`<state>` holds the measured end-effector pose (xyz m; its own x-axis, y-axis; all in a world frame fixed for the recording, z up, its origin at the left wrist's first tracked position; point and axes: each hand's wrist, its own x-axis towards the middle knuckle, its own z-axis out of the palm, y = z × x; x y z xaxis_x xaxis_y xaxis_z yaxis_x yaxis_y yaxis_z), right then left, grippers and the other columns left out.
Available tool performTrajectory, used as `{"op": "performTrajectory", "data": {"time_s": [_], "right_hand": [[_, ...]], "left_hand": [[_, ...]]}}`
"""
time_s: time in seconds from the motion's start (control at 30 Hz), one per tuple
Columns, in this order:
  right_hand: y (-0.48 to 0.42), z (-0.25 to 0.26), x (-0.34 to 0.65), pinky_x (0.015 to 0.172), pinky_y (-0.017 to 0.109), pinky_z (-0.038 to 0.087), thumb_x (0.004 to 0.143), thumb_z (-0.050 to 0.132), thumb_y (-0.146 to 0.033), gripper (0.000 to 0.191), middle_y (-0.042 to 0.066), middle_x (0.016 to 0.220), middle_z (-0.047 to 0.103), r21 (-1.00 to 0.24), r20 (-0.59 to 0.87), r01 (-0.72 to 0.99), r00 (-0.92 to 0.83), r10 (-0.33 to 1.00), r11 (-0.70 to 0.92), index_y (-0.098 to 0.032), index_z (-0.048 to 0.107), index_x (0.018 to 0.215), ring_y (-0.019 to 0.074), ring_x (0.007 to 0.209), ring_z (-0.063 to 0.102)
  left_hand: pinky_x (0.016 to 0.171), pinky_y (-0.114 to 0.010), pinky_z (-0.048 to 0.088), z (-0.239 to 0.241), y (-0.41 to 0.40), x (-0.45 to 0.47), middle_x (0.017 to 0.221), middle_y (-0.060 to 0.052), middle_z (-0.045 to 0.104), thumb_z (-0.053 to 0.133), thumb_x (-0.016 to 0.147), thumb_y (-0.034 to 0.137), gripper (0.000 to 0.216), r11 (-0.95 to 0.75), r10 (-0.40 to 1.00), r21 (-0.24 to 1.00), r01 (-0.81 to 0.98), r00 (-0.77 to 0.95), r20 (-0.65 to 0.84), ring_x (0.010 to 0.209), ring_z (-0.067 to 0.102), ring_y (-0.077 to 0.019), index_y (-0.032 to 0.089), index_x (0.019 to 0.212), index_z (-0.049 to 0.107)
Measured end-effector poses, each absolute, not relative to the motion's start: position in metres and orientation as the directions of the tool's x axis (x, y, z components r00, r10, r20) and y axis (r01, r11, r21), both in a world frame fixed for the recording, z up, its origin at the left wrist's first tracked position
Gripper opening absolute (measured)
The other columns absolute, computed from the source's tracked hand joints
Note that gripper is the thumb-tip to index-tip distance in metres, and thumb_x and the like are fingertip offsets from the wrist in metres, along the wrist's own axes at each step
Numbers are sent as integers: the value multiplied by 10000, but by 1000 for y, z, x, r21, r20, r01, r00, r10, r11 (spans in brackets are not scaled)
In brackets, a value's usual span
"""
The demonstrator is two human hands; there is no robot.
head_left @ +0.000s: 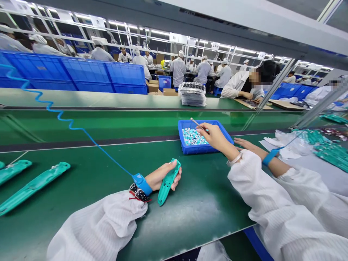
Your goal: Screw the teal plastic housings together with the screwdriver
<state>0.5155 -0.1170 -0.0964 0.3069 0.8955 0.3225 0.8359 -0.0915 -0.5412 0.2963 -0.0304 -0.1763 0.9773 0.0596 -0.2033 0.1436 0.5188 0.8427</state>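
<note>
My left hand (165, 175) is closed around a long teal plastic shell (166, 186), holding it tilted above the green bench. A blue wrist strap (142, 184) with a coiled cord circles that wrist. Over a blue tray (190, 149), my right hand (213, 136) is closed on a thin, pen-like stick (196, 123), its outer end pointing up and left. Many small white-and-teal parts (191, 137) fill the tray. The stick's lower end is hidden by the fingers, so I cannot tell whether it touches them.
A co-worker's hand (244, 144) reaches in beside my right forearm. Several teal shells (35, 186) lie at left, with more teal pieces (333, 152) and white plastic bags (288, 143) at right. Behind runs a green conveyor (122, 125); a stack of bagged parts (192, 95) stands beyond.
</note>
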Motion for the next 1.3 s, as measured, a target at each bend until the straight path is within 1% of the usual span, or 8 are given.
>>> {"op": "performTrajectory", "data": {"time_s": [0.1, 0.2, 0.33, 0.5, 0.73, 1.0, 1.17, 1.3], "right_hand": [[-145, -90, 475, 614, 220, 421, 842, 527, -363, 255, 12, 780, 635, -683, 176, 729, 101, 979, 47, -177, 664, 951, 106, 655, 550], [-164, -98, 445, 412, 191, 302, 803, 565, -411, 322, -35, 635, 540, -937, -117, 339, -72, 991, -86, -177, 624, 1018, 41, 429, 377], [-170, -113, 429, 356, 173, 207, 724, 656, -433, 323, -56, 567, 510, -976, -218, 3, 7, 976, -218, -150, 536, 825, 14, 378, 305], [-170, -120, 427, 348, 160, 181, 741, 630, -465, 352, -52, 552, 497, -969, -233, -81, -1, 973, -232, -149, 479, 709, 3, 373, 314], [-174, -127, 424, 332, 142, 99, 755, 629, -430, 329, -112, 477, 427, -943, -231, -235, -44, 972, -235, -207, 417, 871, 0, 328, 209], [-169, -136, 414, 308, 147, 176, 720, 616, -501, 391, -123, 452, 403, -988, -129, -114, 192, 973, -108, -205, 368, 779, 14, 306, 266], [-165, -141, 417, 314, 156, 185, 738, 591, -515, 387, -117, 468, 399, -988, -129, -109, 150, 980, -114, -203, 363, 754, 15, 311, 274], [-164, -146, 418, 320, 159, 178, 719, 606, -532, 410, -109, 474, 414, -985, -141, -126, 166, 976, -121, -198, 368, 736, 12, 315, 278]], "left_hand": [[326, -209, 375, -173, -39, 292, 464, 16, 502, 519, 688, 711, 561, 574, -131, 802, 165, 985, -109, 325, 455, -104, 150, 693, 516], [291, -214, 349, -171, -46, 289, 431, -5, 500, 468, 715, 719, 585, 591, -269, 768, 248, 958, -103, 304, 451, -120, 141, 667, 542], [276, -212, 343, -172, -48, 288, 408, -7, 489, 485, 710, 711, 576, 551, -335, 765, 332, 928, -161, 291, 442, -121, 141, 652, 541], [263, -215, 348, -174, -49, 288, 408, -6, 500, 518, 679, 718, 573, 536, -348, 765, 357, 919, -185, 283, 438, -121, 146, 648, 532], [259, -221, 353, -173, -53, 290, 402, 0, 509, 525, 674, 719, 577, 499, -296, 793, 349, 929, -222, 279, 434, -123, 142, 685, 540], [246, -197, 329, -172, -54, 291, 364, 10, 458, 469, 730, 702, 582, 495, -193, 819, 289, 956, -220, 254, 407, -104, 135, 610, 517], [241, -199, 305, -176, -58, 293, 359, 24, 442, 409, 763, 701, 575, 455, -134, 846, 276, 961, -242, 237, 382, -104, 148, 631, 497], [257, -193, 317, -177, -64, 296, 373, 29, 454, 408, 764, 700, 565, 461, 3, 861, 214, 970, -243, 247, 401, -100, 154, 637, 485]]}}
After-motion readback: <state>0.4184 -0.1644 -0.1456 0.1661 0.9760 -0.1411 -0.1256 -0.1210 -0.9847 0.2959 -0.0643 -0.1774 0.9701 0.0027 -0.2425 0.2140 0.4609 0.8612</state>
